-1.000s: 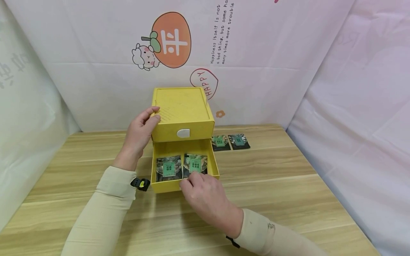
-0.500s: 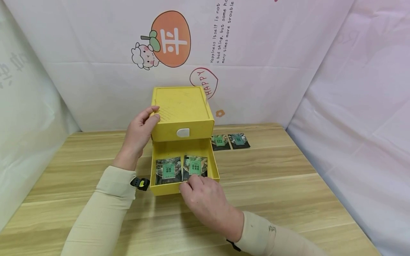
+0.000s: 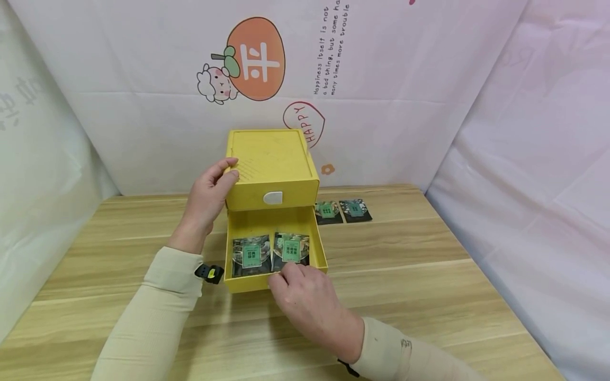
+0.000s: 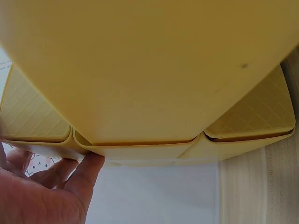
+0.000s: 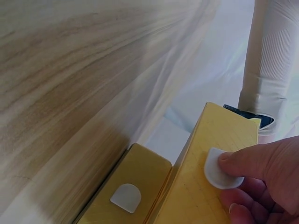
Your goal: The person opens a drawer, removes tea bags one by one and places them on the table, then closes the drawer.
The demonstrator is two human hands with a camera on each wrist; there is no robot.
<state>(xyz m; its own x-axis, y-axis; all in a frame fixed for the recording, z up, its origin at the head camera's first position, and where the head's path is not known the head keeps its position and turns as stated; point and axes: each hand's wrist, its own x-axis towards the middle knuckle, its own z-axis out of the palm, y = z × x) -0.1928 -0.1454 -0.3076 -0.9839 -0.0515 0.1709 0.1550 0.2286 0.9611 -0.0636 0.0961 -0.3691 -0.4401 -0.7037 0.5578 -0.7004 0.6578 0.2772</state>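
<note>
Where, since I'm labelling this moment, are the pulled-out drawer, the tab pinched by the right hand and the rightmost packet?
Pulled-out drawer [image 3: 248,285], head view: its front wall.
White tab [image 5: 216,175], right wrist view: its exposed face.
Rightmost packet [image 3: 355,210], head view: its central label.

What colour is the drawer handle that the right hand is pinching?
The handle is white; it shows best in the right wrist view.

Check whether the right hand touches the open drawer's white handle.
Touching: in the right wrist view, the right hand presses its thumb on the white handle.
</note>
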